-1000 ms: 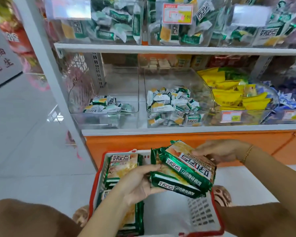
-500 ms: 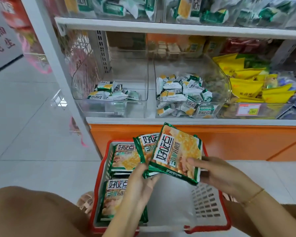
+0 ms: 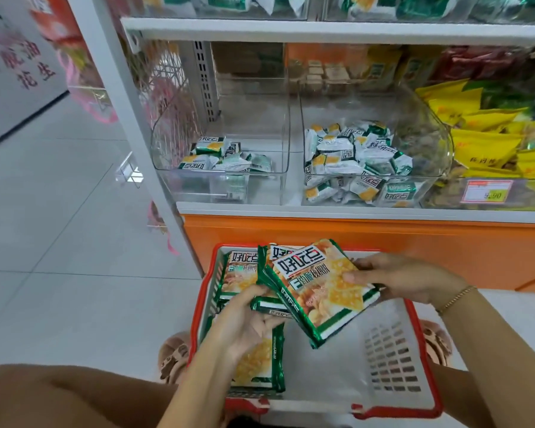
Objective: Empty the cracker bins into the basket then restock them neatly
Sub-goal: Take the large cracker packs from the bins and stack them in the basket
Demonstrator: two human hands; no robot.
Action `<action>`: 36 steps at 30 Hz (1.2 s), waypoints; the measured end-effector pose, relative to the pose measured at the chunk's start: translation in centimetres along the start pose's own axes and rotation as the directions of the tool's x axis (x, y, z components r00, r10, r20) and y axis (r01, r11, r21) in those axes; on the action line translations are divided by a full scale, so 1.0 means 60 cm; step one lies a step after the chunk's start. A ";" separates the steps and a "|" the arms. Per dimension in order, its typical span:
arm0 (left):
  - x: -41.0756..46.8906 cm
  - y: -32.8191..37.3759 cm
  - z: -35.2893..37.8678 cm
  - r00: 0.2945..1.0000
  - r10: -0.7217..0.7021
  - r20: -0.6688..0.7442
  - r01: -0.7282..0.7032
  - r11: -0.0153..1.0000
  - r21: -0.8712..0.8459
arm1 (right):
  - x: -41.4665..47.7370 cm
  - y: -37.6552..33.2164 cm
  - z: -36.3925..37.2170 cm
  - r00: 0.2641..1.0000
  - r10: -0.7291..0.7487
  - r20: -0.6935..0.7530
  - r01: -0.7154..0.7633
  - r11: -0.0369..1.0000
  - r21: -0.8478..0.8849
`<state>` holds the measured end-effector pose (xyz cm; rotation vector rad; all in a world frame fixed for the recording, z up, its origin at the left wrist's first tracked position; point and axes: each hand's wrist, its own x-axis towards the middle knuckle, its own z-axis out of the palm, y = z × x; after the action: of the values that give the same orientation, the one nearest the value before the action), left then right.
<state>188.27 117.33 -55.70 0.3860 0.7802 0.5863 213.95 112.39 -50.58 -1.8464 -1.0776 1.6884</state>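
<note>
Hands meet above a red-rimmed basket (image 3: 426,359) at six o'clock in the view. The left hand (image 3: 244,322) rises from seven o'clock with the wrist bent back, its fingers curled round the lower left corner of a fanned bunch of cracker packs (image 3: 318,285). The right hand (image 3: 408,279) reaches in from four o'clock, a thin bracelet (image 3: 454,299) on the wrist. Its thumb lies on the face of the front pack and its fingers wrap behind the right edge, so both hands grip the one bunch.

The packs are glossy, green at the edges, with a white label of dark characters over a picture of golden square crackers (how many are in the fan is hard to tell). The bunch is held tilted over the basket. More such packs (image 3: 260,362) lie flat in the basket's nine o'clock half.

At twelve o'clock, on a white shelf (image 3: 352,211), stand two clear bins. The left bin (image 3: 173,143) holds a few small wrapped crackers, and the right bin (image 3: 430,128) holds a loose heap.
</note>
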 end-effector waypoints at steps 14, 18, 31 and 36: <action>0.103 0.090 -0.136 0.981 -0.049 -0.186 0.088 0.975 0.204 | 0.179 0.007 0.131 0.991 -0.009 -0.134 0.054 0.940 0.337; 0.121 0.099 -0.145 0.960 0.073 -0.269 0.053 0.898 0.436 | 0.185 -0.004 0.159 0.975 0.009 -0.224 0.067 0.942 0.329; 0.115 0.120 -0.151 0.981 0.055 -0.187 0.099 0.685 0.722 | 0.239 -0.045 0.196 0.968 -0.037 -0.247 0.097 0.967 0.237; 0.113 0.115 -0.144 0.968 0.121 -0.220 0.094 0.636 0.766 | 0.230 -0.024 0.220 0.966 -0.007 -0.260 0.068 0.972 0.225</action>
<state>183.24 127.83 -61.41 1.1404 1.2754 0.2769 200.39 121.26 -60.78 -1.8187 -0.7685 1.4347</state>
